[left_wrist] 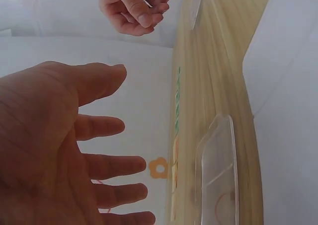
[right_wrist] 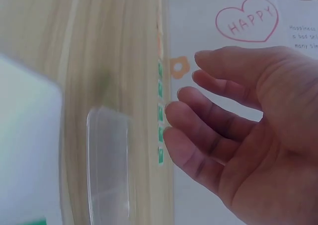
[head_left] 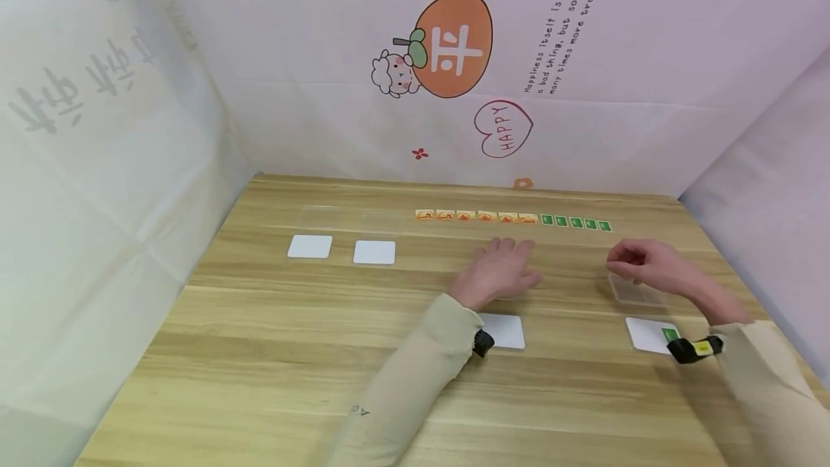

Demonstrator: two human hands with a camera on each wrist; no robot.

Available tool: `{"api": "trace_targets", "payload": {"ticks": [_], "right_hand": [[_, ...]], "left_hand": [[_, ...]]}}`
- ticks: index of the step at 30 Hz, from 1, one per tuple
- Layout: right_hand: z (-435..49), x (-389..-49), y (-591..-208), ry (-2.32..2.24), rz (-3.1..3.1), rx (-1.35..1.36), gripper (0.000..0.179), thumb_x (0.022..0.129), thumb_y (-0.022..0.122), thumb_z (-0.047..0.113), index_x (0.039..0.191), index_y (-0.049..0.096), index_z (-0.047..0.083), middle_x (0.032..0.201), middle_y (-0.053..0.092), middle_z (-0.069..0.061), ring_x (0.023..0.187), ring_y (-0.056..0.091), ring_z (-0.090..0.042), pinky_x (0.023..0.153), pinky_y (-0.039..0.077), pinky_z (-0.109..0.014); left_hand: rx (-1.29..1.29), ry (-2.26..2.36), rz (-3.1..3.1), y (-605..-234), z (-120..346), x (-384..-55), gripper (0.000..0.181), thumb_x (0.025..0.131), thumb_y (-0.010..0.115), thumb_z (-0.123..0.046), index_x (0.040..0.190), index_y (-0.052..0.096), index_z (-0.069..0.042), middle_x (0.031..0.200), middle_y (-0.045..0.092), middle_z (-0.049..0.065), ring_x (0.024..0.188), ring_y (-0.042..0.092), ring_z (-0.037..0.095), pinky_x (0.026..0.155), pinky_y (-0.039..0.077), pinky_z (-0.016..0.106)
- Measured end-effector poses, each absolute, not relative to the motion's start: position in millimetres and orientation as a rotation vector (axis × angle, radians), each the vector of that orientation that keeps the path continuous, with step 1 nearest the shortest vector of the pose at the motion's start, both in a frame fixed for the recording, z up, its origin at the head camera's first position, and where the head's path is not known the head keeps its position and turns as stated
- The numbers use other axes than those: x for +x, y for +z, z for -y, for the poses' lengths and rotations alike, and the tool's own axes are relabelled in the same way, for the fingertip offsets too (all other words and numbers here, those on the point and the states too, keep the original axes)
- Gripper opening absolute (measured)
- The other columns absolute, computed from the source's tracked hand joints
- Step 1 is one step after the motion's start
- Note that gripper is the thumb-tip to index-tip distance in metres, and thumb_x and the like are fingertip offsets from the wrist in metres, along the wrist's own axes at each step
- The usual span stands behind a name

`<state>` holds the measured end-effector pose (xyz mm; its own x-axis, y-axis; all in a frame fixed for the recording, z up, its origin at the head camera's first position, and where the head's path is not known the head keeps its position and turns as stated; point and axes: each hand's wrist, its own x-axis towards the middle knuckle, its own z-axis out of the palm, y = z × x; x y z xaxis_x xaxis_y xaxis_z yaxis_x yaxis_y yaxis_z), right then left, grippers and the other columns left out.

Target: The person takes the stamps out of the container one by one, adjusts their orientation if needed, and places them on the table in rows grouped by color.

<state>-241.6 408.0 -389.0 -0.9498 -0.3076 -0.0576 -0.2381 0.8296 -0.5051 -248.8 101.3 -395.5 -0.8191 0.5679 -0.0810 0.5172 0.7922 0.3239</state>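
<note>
My left hand [head_left: 496, 272] hovers over the wooden table with its fingers spread and nothing in them. Partly hidden below it is a clear plastic case [left_wrist: 218, 175], and a white card [head_left: 507, 331] lies nearer, beside the wrist. To the right, my right hand [head_left: 655, 265] hangs above another clear plastic case [head_left: 638, 294], fingers loosely bent and holding nothing. A white card [head_left: 647, 334] with a small green card [head_left: 670, 335] on its right end lies by the right wrist. Farther back runs a row of small orange cards [head_left: 465, 215] and small green cards [head_left: 576, 223].
Two white cards, a left one [head_left: 310, 246] and a right one [head_left: 375, 252], lie on the left of the wooden table [head_left: 259, 366]. Behind them are faint clear cases [head_left: 320, 217]. A printed white cloth [head_left: 324, 121] hangs along the back and sides.
</note>
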Motion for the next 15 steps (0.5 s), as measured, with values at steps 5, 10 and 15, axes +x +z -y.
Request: {"api": "trace_targets", "payload": {"ticks": [5,10,15], "right_hand": [[-419,-239,-390,-0.774,-2.845,-0.476,0.012,0.095,0.064,0.016,0.099,0.066,0.005,0.081,0.064,-0.006,0.065,0.055,-0.008,0.056,0.052,-0.029],[-431,-236,-391,-0.773,-2.837,-0.493,0.009,0.094,0.066,0.014,0.098,0.066,0.006,0.078,0.064,-0.004,0.062,0.055,-0.010,0.055,0.051,-0.028],[-442,-229,-393,-0.755,-2.792,-0.507,0.009,0.094,0.065,0.011,0.099,0.066,0.004,0.077,0.063,0.000,0.061,0.053,-0.008,0.053,0.049,-0.027]], "left_hand": [[0.872,0.425,-2.799,-397,-110,-246,0.059,0.098,0.046,-0.053,0.151,0.033,-0.030,0.152,0.043,0.000,0.142,0.038,0.024,0.111,0.038,0.045],[0.914,0.426,-2.778,-400,-123,-246,0.057,0.098,0.047,-0.052,0.150,0.035,-0.033,0.152,0.043,-0.004,0.142,0.038,0.021,0.110,0.039,0.041],[0.961,0.382,-2.768,-403,-136,-244,0.049,0.098,0.048,-0.052,0.143,0.041,-0.034,0.142,0.050,-0.007,0.134,0.044,0.017,0.104,0.043,0.037]]}}
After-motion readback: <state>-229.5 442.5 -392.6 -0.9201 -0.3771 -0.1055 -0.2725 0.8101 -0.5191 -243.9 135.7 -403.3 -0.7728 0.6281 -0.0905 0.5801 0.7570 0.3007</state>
